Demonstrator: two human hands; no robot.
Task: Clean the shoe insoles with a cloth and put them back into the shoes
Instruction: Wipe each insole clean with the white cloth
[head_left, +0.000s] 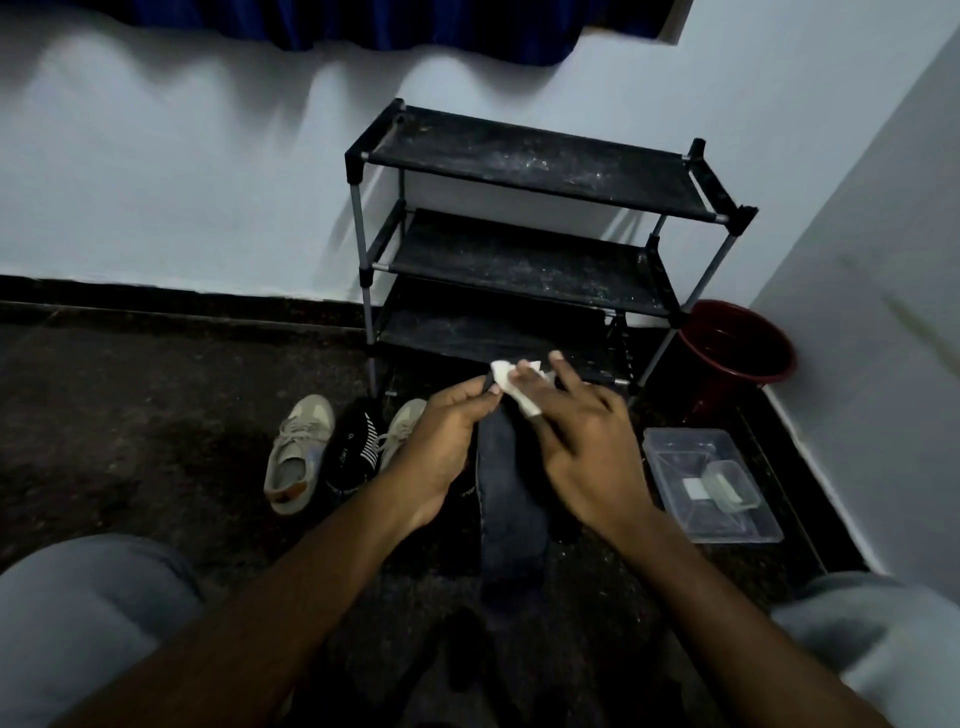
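Observation:
A dark grey insole (511, 514) hangs lengthwise between my hands, toe end away from me. My left hand (447, 441) pinches its far tip between thumb and fingers. My right hand (582, 447) presses a small white cloth (511, 382) against the insole's far end, its fingers fairly straight over the cloth. On the floor to the left lie a beige sneaker (298, 452) and its mate (400, 426), partly hidden by my left hand, with a black insole (353, 452) with white stripes lying between them.
A black three-tier shoe rack (524, 244) stands against the white wall ahead. A dark red bucket (737, 353) sits in the right corner. A clear plastic tray (711, 483) with small items lies on the dark floor at right. My knees frame the bottom corners.

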